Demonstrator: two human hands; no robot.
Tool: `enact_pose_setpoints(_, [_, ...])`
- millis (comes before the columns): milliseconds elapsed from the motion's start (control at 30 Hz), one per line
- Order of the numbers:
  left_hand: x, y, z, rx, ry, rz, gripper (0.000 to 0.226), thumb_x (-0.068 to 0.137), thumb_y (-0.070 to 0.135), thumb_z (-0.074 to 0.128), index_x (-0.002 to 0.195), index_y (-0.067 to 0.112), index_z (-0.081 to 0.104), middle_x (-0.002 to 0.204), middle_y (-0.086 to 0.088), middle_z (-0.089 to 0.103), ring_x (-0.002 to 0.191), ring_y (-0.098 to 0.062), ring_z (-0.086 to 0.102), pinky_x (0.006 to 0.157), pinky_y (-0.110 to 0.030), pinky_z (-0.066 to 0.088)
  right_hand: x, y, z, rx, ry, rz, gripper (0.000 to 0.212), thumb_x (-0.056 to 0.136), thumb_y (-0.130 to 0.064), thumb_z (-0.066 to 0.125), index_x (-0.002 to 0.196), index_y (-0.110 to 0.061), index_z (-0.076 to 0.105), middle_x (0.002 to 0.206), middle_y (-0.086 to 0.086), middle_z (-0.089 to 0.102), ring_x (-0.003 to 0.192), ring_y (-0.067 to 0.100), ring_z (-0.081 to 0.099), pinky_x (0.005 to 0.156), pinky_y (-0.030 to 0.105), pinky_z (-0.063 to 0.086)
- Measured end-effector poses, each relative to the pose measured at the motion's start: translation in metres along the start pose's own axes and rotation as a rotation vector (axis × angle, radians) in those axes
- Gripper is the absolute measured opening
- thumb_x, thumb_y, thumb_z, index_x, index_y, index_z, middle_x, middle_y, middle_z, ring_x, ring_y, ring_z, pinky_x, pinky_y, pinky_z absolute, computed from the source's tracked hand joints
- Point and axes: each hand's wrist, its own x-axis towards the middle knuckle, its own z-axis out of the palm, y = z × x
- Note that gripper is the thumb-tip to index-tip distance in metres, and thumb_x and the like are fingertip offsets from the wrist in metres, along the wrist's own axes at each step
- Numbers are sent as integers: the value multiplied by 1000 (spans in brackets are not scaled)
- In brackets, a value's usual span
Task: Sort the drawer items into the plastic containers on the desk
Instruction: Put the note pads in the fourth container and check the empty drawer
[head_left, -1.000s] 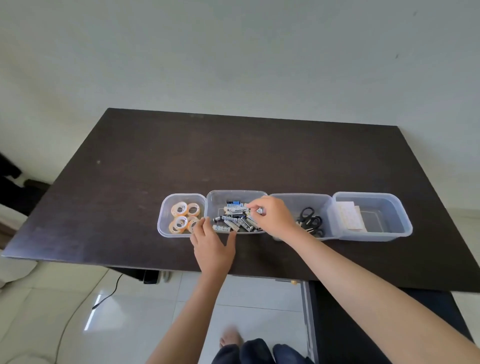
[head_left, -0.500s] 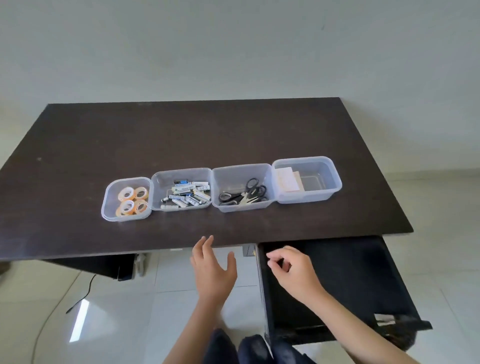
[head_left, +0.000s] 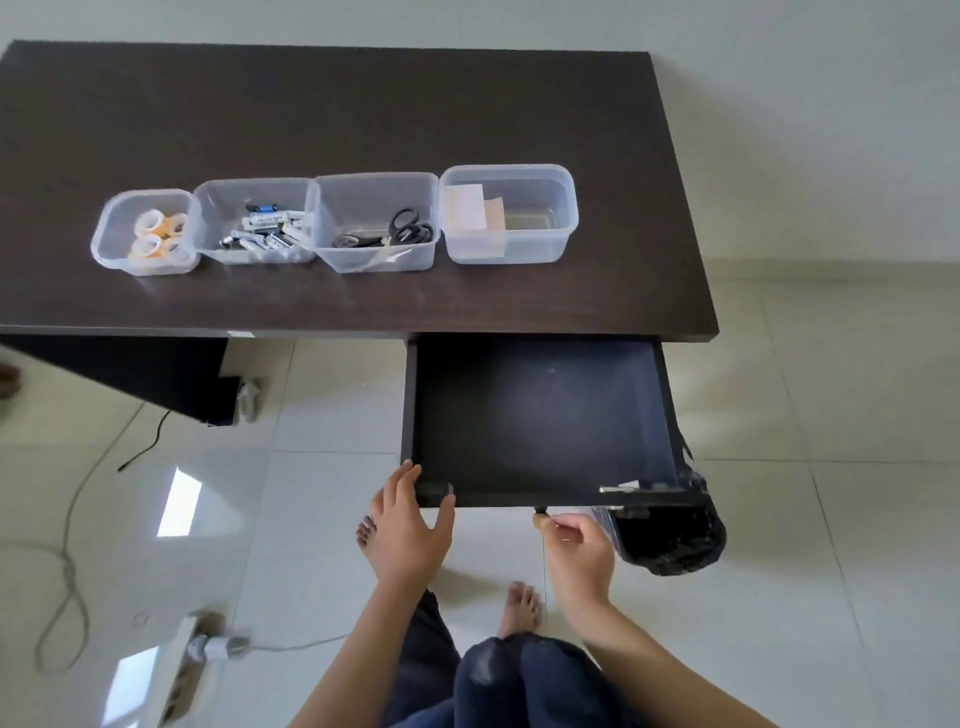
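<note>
My right hand (head_left: 579, 553) sits just under the drawer's (head_left: 540, 415) front edge, fingers curled, pinching a small dark knob or handle (head_left: 541, 512) there; I can't make out exactly what it is. My left hand (head_left: 410, 525) is loose, fingers spread, fingertips resting on the front left corner of the drawer, thumb on the front lip. I read both as placed to steady or slide the drawer, one hand at each end of the front so it runs straight.

The drawer stands pulled out from under the counter (head_left: 363, 124), its long axis across my view, its open end towards me. Its dark floor shows nothing I can pick out, so I judge the sorting near done.

Up on the counter the four plastic containers (head_left: 511, 174) stand in a row, left to right, touching or nearly so: tape rolls (head_left: 156, 234), batteries (head_left: 262, 231), scissors (head_left: 405, 231) lying lengthwise along the row, and paper pads (head_left: 470, 208).

A black bin (head_left: 670, 535) stands beside the drawer's right corner.
</note>
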Motion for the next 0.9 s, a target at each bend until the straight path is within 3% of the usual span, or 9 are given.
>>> enact_pose_setpoints(100, [-4, 4, 4, -75, 17, -9, 59, 86, 42, 62, 135, 17, 43, 146, 7, 37, 134, -22, 30, 101, -45, 45, 13, 12, 4, 180, -9, 240, 32, 71, -23, 78, 96, -25, 58, 94, -1, 70, 88, 20, 67, 85, 36, 51])
enact_pose_setpoints(200, [-5, 2, 5, -121, -13, 7, 68, 79, 45, 70, 135, 17, 43, 146, 10, 32, 131, -20, 33, 98, -40, 48, 20, 20, 9, 246, -73, 266, 39, 69, -25, 80, 97, -31, 53, 102, 1, 71, 94, 18, 68, 93, 37, 49])
enact_pose_setpoints(367, [-2, 2, 5, -134, -27, -2, 75, 75, 37, 77, 137, 16, 42, 144, 9, 37, 130, -18, 36, 96, -23, 34, 14, 18, 18, 454, -89, 327, 46, 75, -16, 77, 108, -26, 46, 91, 3, 74, 94, 18, 69, 102, 43, 45])
enact_pose_setpoints(467, [-1, 2, 3, -131, -15, -11, 72, 76, 37, 76, 137, 18, 42, 143, 9, 39, 129, -17, 35, 97, -23, 33, 9, 15, 22, 509, -43, 317, 56, 77, -21, 76, 117, -33, 39, 94, 2, 74, 95, 15, 68, 102, 41, 44])
enact_pose_setpoints(600, [5, 7, -2, -111, 2, -8, 72, 78, 37, 74, 138, 20, 41, 144, 8, 38, 131, -17, 34, 100, -28, 37, 4, 3, 25, 510, -8, 242, 78, 82, -19, 73, 140, -38, 24, 102, 7, 71, 93, 5, 64, 89, 31, 40])
enact_pose_setpoints(767, [28, 15, -4, -79, -6, 38, 74, 77, 41, 73, 139, 19, 40, 147, 5, 38, 132, -20, 32, 103, -34, 40, 23, -8, 34, 388, -17, 147, 107, 79, -21, 76, 150, -33, -3, 104, 9, 71, 106, 15, 65, 99, 31, 41])
enact_pose_setpoints(833, [46, 24, -5, -86, 0, 57, 79, 78, 42, 72, 143, 20, 34, 151, 5, 31, 134, -20, 32, 104, -31, 38, 38, -20, 44, 374, -19, 126, 110, 79, -21, 76, 150, -30, -7, 108, 11, 70, 105, 16, 65, 92, 25, 41])
enact_pose_setpoints(900, [68, 37, -8, -98, 10, 82, 88, 80, 41, 71, 149, 20, 21, 158, 6, 13, 141, -21, 25, 106, -30, 35, 55, -37, 56, 380, -18, 94, 112, 78, -23, 76, 150, -29, -10, 113, 12, 69, 105, 16, 66, 83, 17, 42])
